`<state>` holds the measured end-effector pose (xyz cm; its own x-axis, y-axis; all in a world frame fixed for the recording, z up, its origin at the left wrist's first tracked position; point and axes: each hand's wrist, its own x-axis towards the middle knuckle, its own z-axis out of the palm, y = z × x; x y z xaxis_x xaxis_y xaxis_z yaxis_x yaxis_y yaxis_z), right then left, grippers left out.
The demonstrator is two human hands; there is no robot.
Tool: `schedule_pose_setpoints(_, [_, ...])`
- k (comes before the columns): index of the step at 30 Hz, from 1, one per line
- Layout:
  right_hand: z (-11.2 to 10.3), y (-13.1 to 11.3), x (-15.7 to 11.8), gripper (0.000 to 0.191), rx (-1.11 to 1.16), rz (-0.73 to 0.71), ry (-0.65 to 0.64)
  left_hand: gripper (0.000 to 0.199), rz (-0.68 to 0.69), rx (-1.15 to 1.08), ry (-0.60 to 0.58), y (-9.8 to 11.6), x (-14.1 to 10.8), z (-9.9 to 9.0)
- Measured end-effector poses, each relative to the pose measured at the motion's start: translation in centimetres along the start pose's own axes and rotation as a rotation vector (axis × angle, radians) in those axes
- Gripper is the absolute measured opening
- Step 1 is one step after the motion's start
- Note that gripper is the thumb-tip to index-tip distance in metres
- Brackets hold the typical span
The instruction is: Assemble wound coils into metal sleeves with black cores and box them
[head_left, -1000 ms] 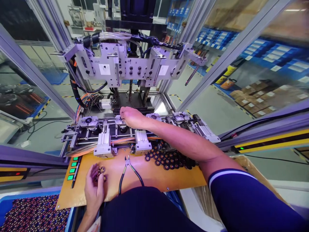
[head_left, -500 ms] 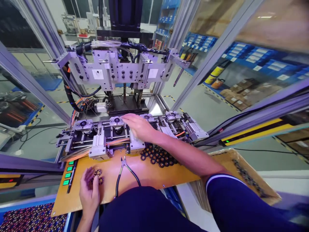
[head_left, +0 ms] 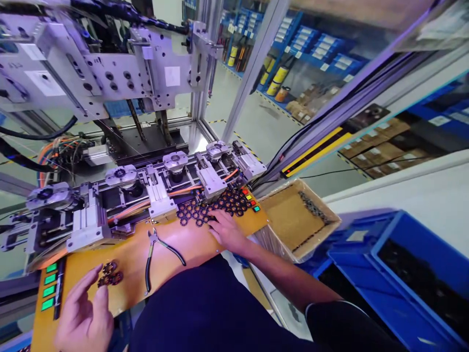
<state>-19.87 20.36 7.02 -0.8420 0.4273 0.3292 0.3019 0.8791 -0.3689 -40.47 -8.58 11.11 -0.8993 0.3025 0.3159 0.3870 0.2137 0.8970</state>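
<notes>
My right hand (head_left: 227,231) lies over the near edge of a pile of small black rings (head_left: 190,213), its fingers spread and their tips at the rings. Whether a ring is between the fingertips, I cannot tell. At the lower left, my left hand (head_left: 87,313) has thumb and forefinger apart, with nothing visible between them. Just beyond those fingertips a few ring-shaped parts with copper-coloured insides (head_left: 110,275) sit on the orange-brown work board (head_left: 198,247). Between my hands lie diagonal cutters (head_left: 154,239), jaws pointing away from me and handles spread.
Behind the board runs a row of metal fixtures with round seats (head_left: 122,176), under a machine head (head_left: 110,73). Green buttons (head_left: 49,292) line the left; coloured buttons (head_left: 251,198) sit right. Beyond are a cardboard box (head_left: 278,215) and blue bins (head_left: 388,244).
My right hand has moved from the fixtures down to the ring pile. My left fingers have drawn back from the small ring group and spread. The view has turned right.
</notes>
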Motion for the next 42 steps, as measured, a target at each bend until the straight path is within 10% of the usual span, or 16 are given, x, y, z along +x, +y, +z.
schedule_pose_setpoints(7, [-1.2,-1.3,-0.3,0.022,0.095,0.046,0.007,0.024,-0.011,-0.002,-0.196,2.2,1.0,1.2])
schedule_pose_setpoints(14, [-4.8,-10.2,2.6,0.006,0.708,-0.189,0.182,0.05,-0.14,-0.128,-0.777,7.2,2.1,4.5])
schedule_pose_setpoints(26, [-3.7,-12.8,5.6,0.003,1.144,-0.03,-0.081,0.034,0.087,-0.002,-0.45,6.5,1.4,4.0])
schedule_pose_setpoints(31, [-7.2,-7.5,13.1,0.011,0.74,-0.337,0.006,0.036,0.2,0.157,-0.161,2.7,0.7,2.1])
schedule_pose_setpoints(35, [-8.9,-1.4,20.7,0.012,0.334,-0.288,0.037,0.044,0.104,0.445,0.14,-1.0,0.9,0.6])
schedule_pose_setpoints(42, [-6.7,1.9,25.7,0.015,0.196,-0.318,-0.097,0.065,-0.253,0.333,0.188,-4.7,0.7,0.0])
